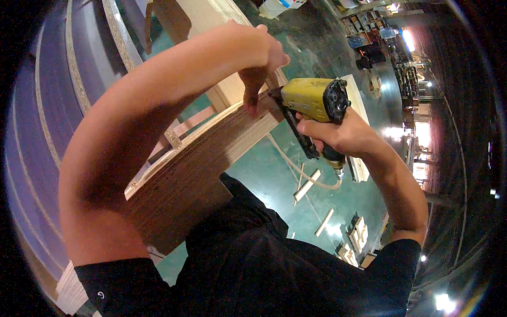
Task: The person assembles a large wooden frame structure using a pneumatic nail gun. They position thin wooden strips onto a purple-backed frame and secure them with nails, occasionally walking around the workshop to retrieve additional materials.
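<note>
My right hand (pixel 343 132) is wrapped round the handle of a yellow and black nail gun (pixel 309 98). A pale air hose (pixel 288 161) runs from the fitting at the handle's end. The gun's nose meets the corner of a wooden frame (pixel 227 113), whose near side is a brown plywood panel (pixel 185 195) with a pale top edge. My left hand (pixel 262 61) reaches over that corner, close to the nose, fingers bent down and gripping the wood. Part of its fingers is hidden behind the hand itself.
Tall purple-grey panels (pixel 47 105) with chipboard edges stand at the left. Wood strips (pixel 307 186) and a group of short wood pieces (pixel 359 235) lie on the green floor (pixel 259 185). Cluttered shelving (pixel 364 37) stands far off at the upper right.
</note>
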`<move>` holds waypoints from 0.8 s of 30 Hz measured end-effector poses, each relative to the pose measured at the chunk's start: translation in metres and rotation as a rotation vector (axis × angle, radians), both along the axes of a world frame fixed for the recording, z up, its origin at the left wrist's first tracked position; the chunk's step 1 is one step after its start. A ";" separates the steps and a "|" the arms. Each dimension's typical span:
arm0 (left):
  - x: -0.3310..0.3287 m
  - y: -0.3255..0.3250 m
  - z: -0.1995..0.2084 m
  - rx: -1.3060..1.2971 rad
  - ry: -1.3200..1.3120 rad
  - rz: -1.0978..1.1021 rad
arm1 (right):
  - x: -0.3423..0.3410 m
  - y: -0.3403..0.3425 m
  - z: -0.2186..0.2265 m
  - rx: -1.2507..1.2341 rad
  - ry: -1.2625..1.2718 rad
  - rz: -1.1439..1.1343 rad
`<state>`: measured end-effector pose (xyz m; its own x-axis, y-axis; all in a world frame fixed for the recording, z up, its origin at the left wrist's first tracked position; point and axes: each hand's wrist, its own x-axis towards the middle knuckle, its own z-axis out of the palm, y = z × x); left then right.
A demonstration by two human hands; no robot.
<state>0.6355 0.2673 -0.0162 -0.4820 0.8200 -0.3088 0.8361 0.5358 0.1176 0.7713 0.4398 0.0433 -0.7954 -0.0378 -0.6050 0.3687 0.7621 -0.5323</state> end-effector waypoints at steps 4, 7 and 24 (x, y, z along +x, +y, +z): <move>-0.002 -0.004 0.001 0.038 0.002 -0.014 | 0.009 0.003 -0.005 -0.027 0.048 0.008; -0.007 -0.001 -0.003 0.048 -0.001 -0.053 | 0.020 0.010 -0.017 -0.145 0.058 -0.047; 0.256 -0.108 0.002 0.336 0.183 -0.006 | 0.357 0.140 -0.410 -0.088 0.262 -0.288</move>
<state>0.8914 0.1590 -0.0147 -0.4988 0.8641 0.0680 0.8627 0.4875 0.1343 1.1288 0.5795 -0.3666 -0.9079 0.1670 -0.3846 0.4039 0.5945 -0.6953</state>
